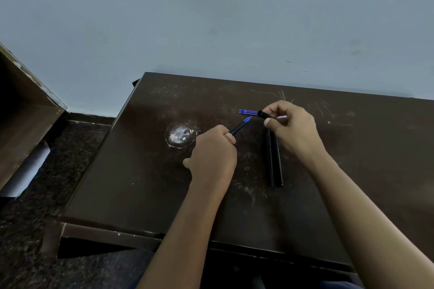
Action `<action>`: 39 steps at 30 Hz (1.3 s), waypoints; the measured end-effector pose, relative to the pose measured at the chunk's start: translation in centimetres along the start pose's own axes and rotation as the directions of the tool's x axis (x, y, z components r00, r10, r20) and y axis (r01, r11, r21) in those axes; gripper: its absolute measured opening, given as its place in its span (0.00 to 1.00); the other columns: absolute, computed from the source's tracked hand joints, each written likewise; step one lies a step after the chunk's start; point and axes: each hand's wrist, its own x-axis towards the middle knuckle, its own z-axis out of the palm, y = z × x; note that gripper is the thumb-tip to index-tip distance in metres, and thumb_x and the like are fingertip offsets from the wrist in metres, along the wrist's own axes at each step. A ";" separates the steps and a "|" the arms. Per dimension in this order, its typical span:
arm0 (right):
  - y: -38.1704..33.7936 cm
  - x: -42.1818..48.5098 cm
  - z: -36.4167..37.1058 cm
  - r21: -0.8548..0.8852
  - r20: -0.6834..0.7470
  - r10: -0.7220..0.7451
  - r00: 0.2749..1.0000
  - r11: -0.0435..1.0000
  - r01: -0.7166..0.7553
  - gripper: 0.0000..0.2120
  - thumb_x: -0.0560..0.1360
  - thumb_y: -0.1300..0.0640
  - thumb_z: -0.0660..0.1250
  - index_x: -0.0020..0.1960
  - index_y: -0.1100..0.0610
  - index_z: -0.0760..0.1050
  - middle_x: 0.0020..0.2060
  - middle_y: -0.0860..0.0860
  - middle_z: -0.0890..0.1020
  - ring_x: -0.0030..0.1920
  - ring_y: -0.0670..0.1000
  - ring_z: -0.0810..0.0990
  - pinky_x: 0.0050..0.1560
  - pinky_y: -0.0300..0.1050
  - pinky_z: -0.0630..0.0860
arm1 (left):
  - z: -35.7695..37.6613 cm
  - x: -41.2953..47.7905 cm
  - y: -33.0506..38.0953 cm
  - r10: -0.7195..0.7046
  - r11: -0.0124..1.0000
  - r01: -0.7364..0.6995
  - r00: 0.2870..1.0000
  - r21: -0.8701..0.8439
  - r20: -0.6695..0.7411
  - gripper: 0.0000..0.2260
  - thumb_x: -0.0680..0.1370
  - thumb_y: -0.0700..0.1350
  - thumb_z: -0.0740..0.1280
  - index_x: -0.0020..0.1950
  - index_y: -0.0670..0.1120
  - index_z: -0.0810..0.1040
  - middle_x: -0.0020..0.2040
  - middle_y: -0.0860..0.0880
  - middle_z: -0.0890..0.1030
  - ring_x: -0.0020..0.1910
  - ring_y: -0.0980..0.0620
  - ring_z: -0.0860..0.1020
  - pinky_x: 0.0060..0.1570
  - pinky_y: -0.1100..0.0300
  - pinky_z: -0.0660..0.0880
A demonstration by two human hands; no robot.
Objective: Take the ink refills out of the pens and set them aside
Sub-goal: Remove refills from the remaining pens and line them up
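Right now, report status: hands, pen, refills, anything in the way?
Left hand grips blue-tipped pen; right hand pinches black cap. Blue refills lie on table beyond hands. Two black pens partly under right hand, not blocking.

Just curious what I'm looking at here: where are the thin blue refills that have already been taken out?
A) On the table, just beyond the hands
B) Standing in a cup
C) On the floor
A: the blue refills lie flat on the dark table, just past the left hand, which grips a pen, and the right hand, which holds a black pen part.
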 end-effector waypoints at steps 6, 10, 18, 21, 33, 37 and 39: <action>-0.4 0.1 0.1 0.035 -0.019 -0.031 0.999 0.999 0.032 0.10 0.73 0.64 0.69 0.49 0.51 0.81 0.48 0.49 0.82 0.46 0.47 0.79 0.40 0.26 0.69 | 0.2 0.1 0.0 -0.018 1.000 0.018 1.000 -0.007 0.010 0.11 0.79 0.44 0.59 0.40 0.56 0.75 0.49 0.51 0.81 0.49 0.49 0.78 0.61 0.42 0.70; -0.4 -0.1 0.4 0.015 -0.009 -0.108 0.994 0.994 0.108 0.11 0.72 0.66 0.69 0.49 0.53 0.83 0.49 0.49 0.81 0.42 0.41 0.76 0.40 0.19 0.67 | 0.4 0.3 -0.2 0.001 1.000 -0.001 1.000 -0.015 0.016 0.13 0.79 0.44 0.59 0.35 0.56 0.72 0.49 0.50 0.81 0.49 0.48 0.79 0.60 0.42 0.70; -0.5 -0.2 0.1 -0.061 0.178 -0.366 0.913 0.922 0.382 0.11 0.73 0.66 0.68 0.50 0.54 0.83 0.48 0.48 0.80 0.50 0.41 0.76 0.53 0.24 0.67 | 0.7 0.4 -0.4 0.117 0.993 -0.115 0.991 0.036 -0.066 0.10 0.80 0.46 0.59 0.47 0.53 0.79 0.46 0.53 0.83 0.48 0.53 0.78 0.58 0.44 0.71; -0.5 -0.6 0.5 -0.076 0.275 -0.382 0.882 0.906 0.416 0.10 0.75 0.66 0.64 0.51 0.56 0.81 0.48 0.52 0.79 0.50 0.48 0.76 0.52 0.32 0.69 | 0.7 0.3 -0.4 0.152 0.986 -0.143 0.983 0.089 -0.101 0.09 0.80 0.47 0.60 0.50 0.52 0.80 0.46 0.52 0.83 0.48 0.53 0.77 0.55 0.50 0.69; -0.5 -0.7 -0.2 -0.125 0.452 -0.217 0.865 0.945 0.302 0.10 0.80 0.61 0.57 0.51 0.57 0.77 0.35 0.47 0.75 0.34 0.45 0.69 0.34 0.37 0.65 | 1.1 0.6 -0.9 0.266 0.956 -0.251 0.960 0.154 -0.087 0.06 0.78 0.47 0.65 0.49 0.52 0.82 0.38 0.56 0.77 0.43 0.54 0.74 0.54 0.47 0.73; -0.5 -0.8 -0.3 -0.105 0.411 -0.171 0.896 0.967 0.232 0.10 0.80 0.61 0.58 0.55 0.57 0.77 0.44 0.49 0.78 0.44 0.48 0.75 0.40 0.33 0.69 | 2.1 0.4 -0.4 0.235 0.969 -0.229 0.970 0.092 -0.064 0.05 0.78 0.47 0.65 0.47 0.51 0.80 0.40 0.53 0.79 0.44 0.51 0.77 0.51 0.49 0.74; -0.4 -1.0 -0.3 -0.057 0.346 -0.153 0.926 0.981 0.183 0.11 0.79 0.59 0.61 0.59 0.56 0.76 0.49 0.50 0.79 0.49 0.48 0.75 0.43 0.26 0.68 | 3.1 0.2 -0.1 0.187 0.982 -0.185 0.980 0.038 -0.065 0.05 0.78 0.47 0.65 0.49 0.49 0.80 0.45 0.50 0.81 0.44 0.51 0.78 0.42 0.58 0.72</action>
